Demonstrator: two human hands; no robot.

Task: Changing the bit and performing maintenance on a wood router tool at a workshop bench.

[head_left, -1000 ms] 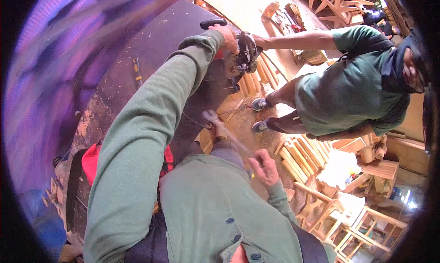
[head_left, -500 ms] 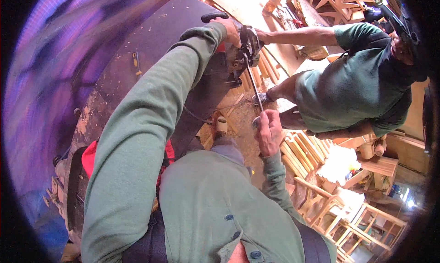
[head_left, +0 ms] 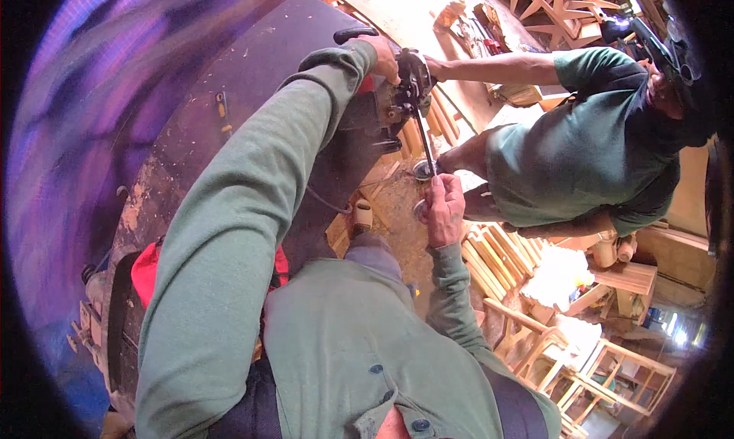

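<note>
The right hand pinches one end of a slim metal bar; the other end reaches the power tool at the dark workbench edge. The left hand contacts the tool (finger closure indeterminable), opposite a co-worker's hand.

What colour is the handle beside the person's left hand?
The handle is black, clearest in the head view.

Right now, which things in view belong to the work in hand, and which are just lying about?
In use:
dark machine, with the left hand and a co-worker's hand at it
thin rod, held in the right hand

Lying about:
yellow-handled tool on the dark tabletop
wooden stars
stacked wooden strips
</note>
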